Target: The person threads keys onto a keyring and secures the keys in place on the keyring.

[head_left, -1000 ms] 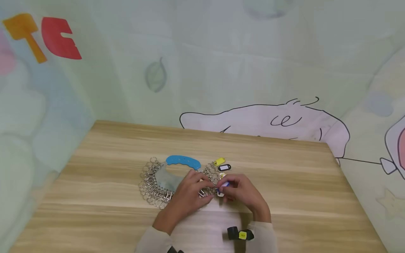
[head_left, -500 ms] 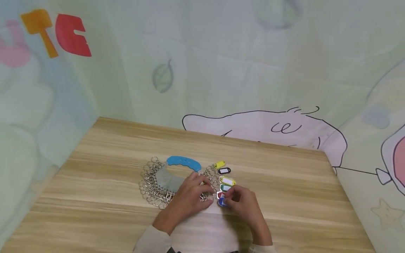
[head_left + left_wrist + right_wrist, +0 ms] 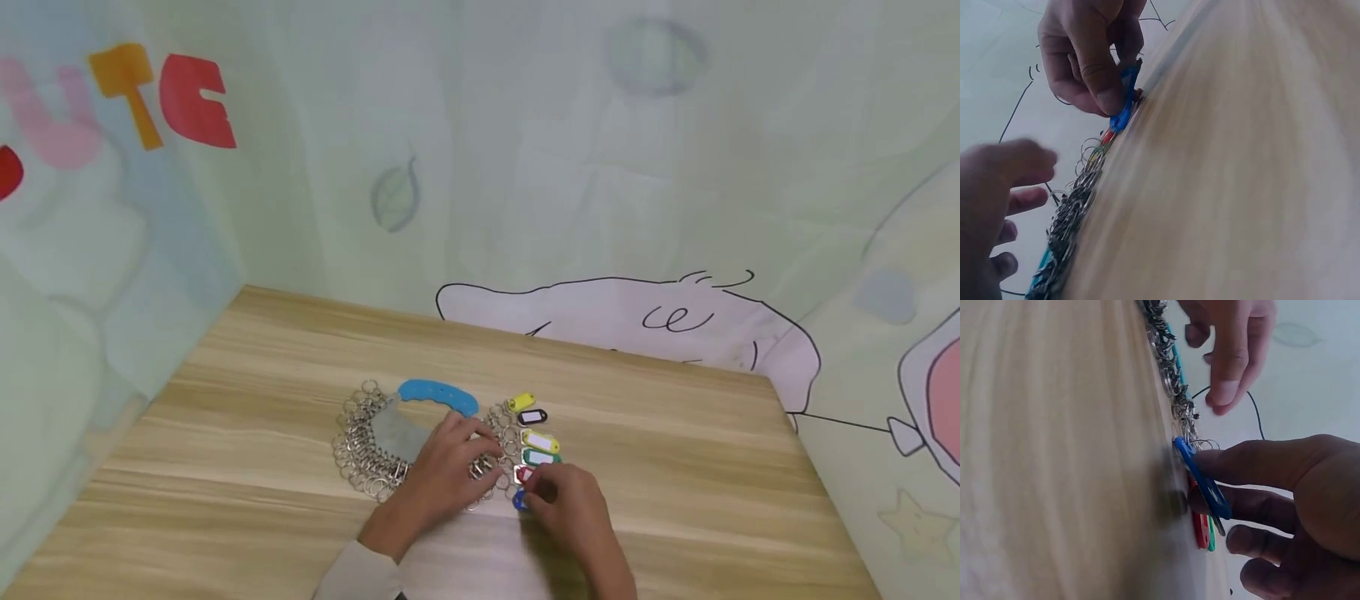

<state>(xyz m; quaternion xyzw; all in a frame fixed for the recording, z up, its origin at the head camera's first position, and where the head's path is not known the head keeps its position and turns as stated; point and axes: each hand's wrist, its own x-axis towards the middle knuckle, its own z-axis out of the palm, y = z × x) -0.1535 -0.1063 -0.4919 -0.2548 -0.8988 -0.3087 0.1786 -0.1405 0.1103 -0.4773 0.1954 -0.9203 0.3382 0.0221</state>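
My right hand point(image 3: 573, 504) pinches a blue key tag point(image 3: 1204, 478) between thumb and finger, holding it tilted by the tabletop. In the head view this tag lies at the near end of a column of key tags: a red one point(image 3: 523, 474), a green one point(image 3: 542, 457), a yellow one point(image 3: 540, 441), a black one point(image 3: 532, 417) and another yellow one point(image 3: 521, 402). My left hand point(image 3: 453, 458) hovers with bent, parted fingers over a fan of metal key rings point(image 3: 352, 450), gripping nothing. Its palm side covers part of the fan in the head view.
The rings hang along a grey curved plate point(image 3: 397, 432) with a blue handle point(image 3: 437, 392) lying flat on the wooden table point(image 3: 697, 483). Behind the table's far edge stands a printed backdrop point(image 3: 525, 192) with cartoon drawings.
My right hand has moved toward the near end of the tag column with the blue key tag, uncovering the yellow and green tags. The left hand stays nearly in place; the head view has shifted slightly.
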